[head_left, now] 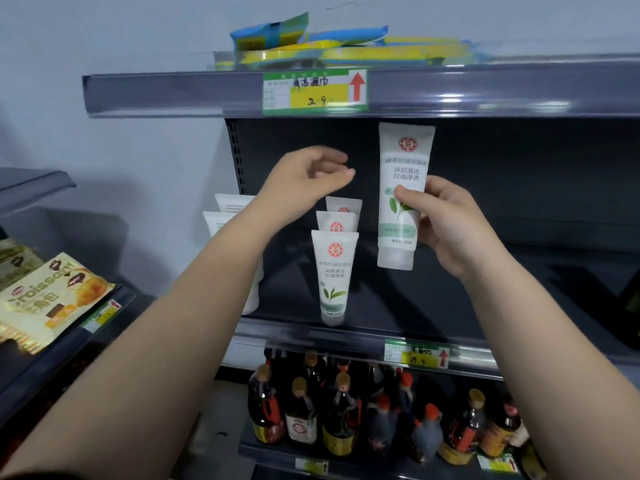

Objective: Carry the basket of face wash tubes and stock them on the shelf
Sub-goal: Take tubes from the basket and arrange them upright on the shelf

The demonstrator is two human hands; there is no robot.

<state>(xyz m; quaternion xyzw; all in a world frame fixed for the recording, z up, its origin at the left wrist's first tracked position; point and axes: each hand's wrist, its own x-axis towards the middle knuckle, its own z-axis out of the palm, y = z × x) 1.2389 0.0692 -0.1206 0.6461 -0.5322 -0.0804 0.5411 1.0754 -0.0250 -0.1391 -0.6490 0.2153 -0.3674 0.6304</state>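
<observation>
My right hand grips a white face wash tube with a red seal and a green leaf, upright, cap down, above the dark middle shelf. Three like tubes stand in a row front to back on that shelf, left of the held one. Two more white tubes stand further left, partly hidden by my left forearm. My left hand hovers over the row with fingers loosely bent, holding nothing. No basket is in view.
The top shelf carries blue and yellow packets and a price tag. Dark sauce bottles fill the shelf below. A croissant packet lies on a neighbouring rack at the left. The middle shelf is bare right of the held tube.
</observation>
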